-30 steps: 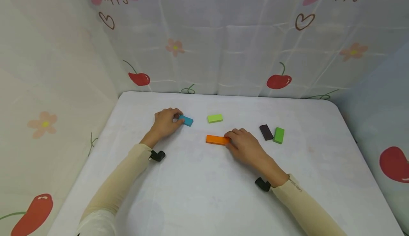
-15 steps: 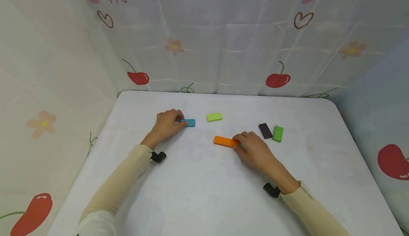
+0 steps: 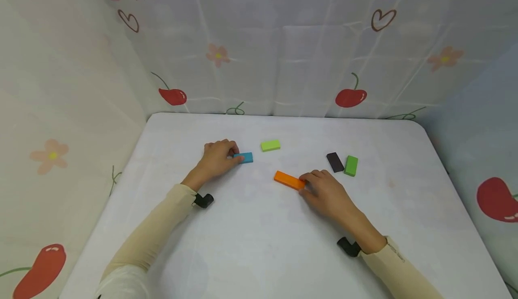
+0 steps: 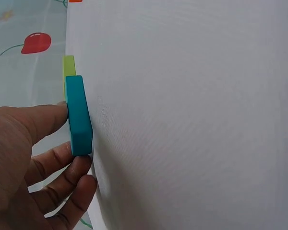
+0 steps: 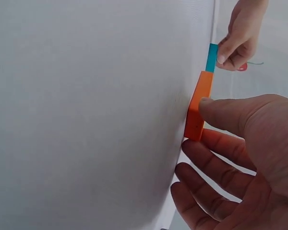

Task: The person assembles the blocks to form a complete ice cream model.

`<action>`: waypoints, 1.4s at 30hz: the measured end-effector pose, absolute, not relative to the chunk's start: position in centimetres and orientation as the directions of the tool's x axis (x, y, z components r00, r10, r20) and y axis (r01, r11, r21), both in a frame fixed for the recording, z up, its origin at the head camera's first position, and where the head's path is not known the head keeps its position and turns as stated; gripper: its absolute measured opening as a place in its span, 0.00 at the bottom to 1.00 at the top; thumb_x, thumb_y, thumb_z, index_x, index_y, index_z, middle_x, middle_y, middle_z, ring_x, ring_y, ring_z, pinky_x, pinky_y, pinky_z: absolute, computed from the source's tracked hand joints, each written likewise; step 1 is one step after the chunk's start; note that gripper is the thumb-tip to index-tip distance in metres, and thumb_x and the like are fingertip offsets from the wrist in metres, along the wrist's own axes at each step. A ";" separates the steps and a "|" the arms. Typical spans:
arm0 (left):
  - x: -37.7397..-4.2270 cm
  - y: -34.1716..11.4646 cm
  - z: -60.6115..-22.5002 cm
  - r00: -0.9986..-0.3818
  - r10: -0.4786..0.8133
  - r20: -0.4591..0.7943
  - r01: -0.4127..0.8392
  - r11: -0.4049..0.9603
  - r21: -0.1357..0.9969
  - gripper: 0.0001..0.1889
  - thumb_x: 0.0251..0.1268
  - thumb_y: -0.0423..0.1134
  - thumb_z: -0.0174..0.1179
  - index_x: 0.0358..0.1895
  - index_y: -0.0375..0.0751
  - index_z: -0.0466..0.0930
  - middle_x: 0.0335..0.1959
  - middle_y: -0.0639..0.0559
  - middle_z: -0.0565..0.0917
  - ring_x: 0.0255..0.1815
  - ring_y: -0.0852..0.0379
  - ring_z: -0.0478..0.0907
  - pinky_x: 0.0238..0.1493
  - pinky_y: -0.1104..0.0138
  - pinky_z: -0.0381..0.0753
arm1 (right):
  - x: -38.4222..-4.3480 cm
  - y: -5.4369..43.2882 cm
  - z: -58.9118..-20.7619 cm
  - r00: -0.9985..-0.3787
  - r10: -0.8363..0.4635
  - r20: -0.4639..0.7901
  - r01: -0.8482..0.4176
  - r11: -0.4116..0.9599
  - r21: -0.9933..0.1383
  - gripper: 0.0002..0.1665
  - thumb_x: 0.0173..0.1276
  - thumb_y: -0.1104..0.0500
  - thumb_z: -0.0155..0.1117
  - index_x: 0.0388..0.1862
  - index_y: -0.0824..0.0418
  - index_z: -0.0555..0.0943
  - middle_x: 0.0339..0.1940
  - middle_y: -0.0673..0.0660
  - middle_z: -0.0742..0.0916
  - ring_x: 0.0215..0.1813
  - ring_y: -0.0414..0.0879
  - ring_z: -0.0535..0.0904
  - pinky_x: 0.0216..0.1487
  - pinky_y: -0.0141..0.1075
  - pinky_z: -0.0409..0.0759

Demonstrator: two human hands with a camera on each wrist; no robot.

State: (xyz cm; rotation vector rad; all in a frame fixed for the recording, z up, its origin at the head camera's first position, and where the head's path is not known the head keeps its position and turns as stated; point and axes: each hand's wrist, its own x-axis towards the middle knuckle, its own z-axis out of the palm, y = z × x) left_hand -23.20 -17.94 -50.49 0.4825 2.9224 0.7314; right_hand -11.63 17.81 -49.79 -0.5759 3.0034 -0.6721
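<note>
In the head view a blue block (image 3: 247, 158) lies on the white table, pinched at its left end by my left hand (image 3: 218, 158). The left wrist view shows the thumb on one side of this block (image 4: 78, 115) and fingers at its lower end. An orange block (image 3: 288, 180), longer than the blue one, slants toward my right hand (image 3: 328, 195), which pinches its right end. From the right wrist, the thumb presses the near face of the orange block (image 5: 198, 105), with the index finger behind it. The two held blocks are apart.
A lime block (image 3: 270, 145) lies behind the held blocks. To the right, a black block (image 3: 335, 162) and a green block (image 3: 350, 166) lie close together. The white table (image 3: 243, 245) meets printed curtains at the back and sides.
My right hand has drawn the orange block to the right and turned it, so its left end points farther back. My left hand has shifted the blue block slightly right and turned it.
</note>
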 end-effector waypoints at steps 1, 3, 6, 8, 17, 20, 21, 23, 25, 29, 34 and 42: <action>-23.1 -17.9 -50.5 -0.944 0.329 -0.011 0.285 0.835 0.471 0.16 0.74 0.57 0.69 0.46 0.49 0.86 0.40 0.53 0.85 0.47 0.52 0.82 0.71 0.37 0.62 | -11.5 17.8 -49.8 -0.933 -0.353 0.068 -0.348 0.840 -0.416 0.20 0.71 0.55 0.76 0.59 0.58 0.87 0.53 0.55 0.91 0.55 0.52 0.82 0.61 0.50 0.84; -23.0 -17.7 -50.6 -0.941 0.338 -0.011 0.293 0.832 0.471 0.16 0.74 0.57 0.69 0.46 0.49 0.86 0.40 0.54 0.86 0.46 0.52 0.82 0.71 0.37 0.62 | -11.3 17.8 -49.9 -0.935 -0.348 0.066 -0.342 0.839 -0.423 0.20 0.70 0.54 0.78 0.58 0.57 0.88 0.52 0.53 0.91 0.54 0.51 0.82 0.60 0.49 0.84; -22.8 -17.5 -50.5 -0.937 0.348 -0.009 0.303 0.828 0.472 0.16 0.74 0.57 0.69 0.45 0.49 0.85 0.39 0.54 0.86 0.46 0.52 0.82 0.71 0.37 0.62 | -10.9 17.7 -50.0 -0.936 -0.346 0.063 -0.338 0.835 -0.434 0.19 0.68 0.53 0.79 0.56 0.56 0.88 0.50 0.51 0.91 0.53 0.49 0.81 0.59 0.48 0.84; -22.7 -17.3 -50.4 -0.936 0.352 -0.008 0.306 0.825 0.474 0.16 0.74 0.57 0.69 0.45 0.49 0.85 0.39 0.55 0.86 0.45 0.52 0.82 0.72 0.37 0.62 | -10.5 17.5 -50.0 -0.935 -0.348 0.062 -0.339 0.833 -0.437 0.18 0.67 0.52 0.80 0.54 0.55 0.88 0.48 0.50 0.90 0.52 0.48 0.81 0.58 0.47 0.83; -22.6 -16.7 -50.4 -0.928 0.373 -0.006 0.326 0.820 0.471 0.17 0.74 0.58 0.68 0.46 0.49 0.85 0.40 0.55 0.86 0.46 0.53 0.82 0.72 0.37 0.63 | -8.6 15.8 -49.6 -0.902 -0.428 0.050 -0.413 0.826 -0.383 0.14 0.66 0.51 0.81 0.48 0.52 0.90 0.46 0.47 0.90 0.50 0.45 0.81 0.56 0.44 0.85; -22.6 -16.4 -50.5 -0.924 0.382 -0.007 0.333 0.814 0.476 0.16 0.75 0.58 0.68 0.47 0.49 0.85 0.41 0.55 0.86 0.46 0.54 0.82 0.72 0.37 0.63 | -8.3 15.2 -49.5 -0.885 -0.465 0.036 -0.440 0.806 -0.396 0.14 0.68 0.49 0.80 0.50 0.50 0.90 0.47 0.45 0.91 0.51 0.43 0.81 0.57 0.43 0.85; -22.6 -16.3 -50.5 -0.922 0.386 -0.008 0.336 0.812 0.477 0.16 0.75 0.57 0.67 0.47 0.49 0.85 0.41 0.55 0.86 0.46 0.54 0.82 0.71 0.37 0.63 | -8.3 15.0 -49.4 -0.880 -0.474 0.031 -0.444 0.799 -0.405 0.14 0.69 0.49 0.79 0.50 0.49 0.90 0.47 0.44 0.91 0.51 0.42 0.81 0.57 0.43 0.85; -22.6 -16.1 -50.5 -0.919 0.395 -0.008 0.343 0.807 0.480 0.15 0.76 0.57 0.67 0.48 0.49 0.86 0.41 0.55 0.86 0.46 0.54 0.82 0.71 0.37 0.63 | -8.4 14.7 -49.3 -0.875 -0.483 0.020 -0.444 0.785 -0.433 0.14 0.69 0.48 0.78 0.51 0.48 0.90 0.47 0.42 0.91 0.52 0.41 0.82 0.57 0.42 0.85; -22.6 -15.9 -50.4 -0.915 0.402 -0.008 0.350 0.804 0.480 0.15 0.77 0.56 0.66 0.48 0.49 0.86 0.41 0.54 0.86 0.46 0.53 0.82 0.71 0.37 0.64 | -8.6 14.4 -49.2 -0.879 -0.477 0.008 -0.426 0.775 -0.467 0.14 0.70 0.48 0.78 0.52 0.48 0.90 0.47 0.41 0.91 0.52 0.39 0.83 0.58 0.42 0.85; -22.5 -15.6 -50.3 -0.914 0.407 -0.007 0.354 0.804 0.478 0.14 0.77 0.55 0.67 0.48 0.49 0.86 0.41 0.54 0.85 0.46 0.53 0.81 0.71 0.37 0.64 | -9.6 13.8 -49.1 -0.899 -0.438 0.002 -0.383 0.784 -0.488 0.23 0.68 0.46 0.79 0.59 0.51 0.87 0.53 0.45 0.90 0.56 0.43 0.83 0.61 0.45 0.85; -22.5 -15.3 -50.6 -0.908 0.420 -0.007 0.367 0.802 0.471 0.13 0.77 0.55 0.66 0.47 0.50 0.85 0.40 0.55 0.85 0.45 0.53 0.81 0.71 0.37 0.63 | -10.8 13.1 -49.2 -0.907 -0.421 -0.003 -0.374 0.808 -0.455 0.41 0.65 0.40 0.80 0.72 0.54 0.80 0.65 0.53 0.86 0.64 0.51 0.81 0.69 0.49 0.82; -22.6 -14.4 -50.7 -0.899 0.437 0.011 0.392 0.796 0.461 0.13 0.78 0.56 0.65 0.47 0.52 0.85 0.40 0.55 0.83 0.48 0.51 0.79 0.68 0.40 0.67 | -11.6 12.5 -49.3 -0.904 -0.427 -0.030 -0.378 0.829 -0.412 0.49 0.64 0.34 0.79 0.77 0.57 0.77 0.66 0.56 0.85 0.65 0.54 0.80 0.71 0.50 0.80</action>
